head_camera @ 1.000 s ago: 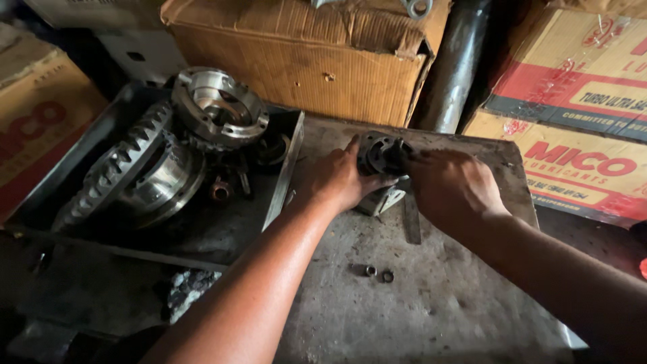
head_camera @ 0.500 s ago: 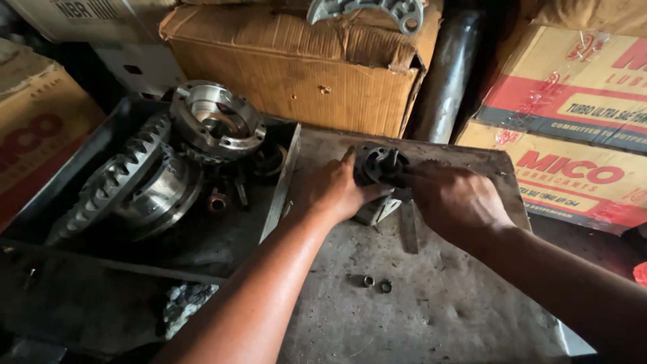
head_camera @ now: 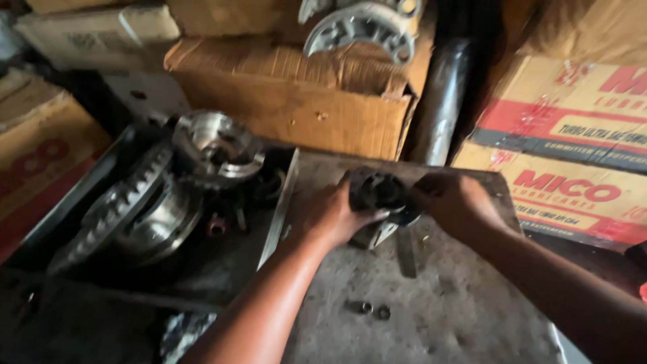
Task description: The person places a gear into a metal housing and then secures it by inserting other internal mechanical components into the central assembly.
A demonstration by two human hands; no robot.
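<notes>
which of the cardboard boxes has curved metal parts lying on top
The plain brown cardboard box behind the tray, at centre back. Curved grey metal pieces rest on it; the red-printed boxes at right carry none.

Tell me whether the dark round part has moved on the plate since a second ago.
No: the dark round part sits at the same far spot on the metal plate.

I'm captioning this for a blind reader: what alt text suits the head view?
Two bare hands, left hand and right hand, grip a dark round metal part over a grimy metal plate. A large ring gear lies in a tray at left, cardboard boxes behind.
</notes>
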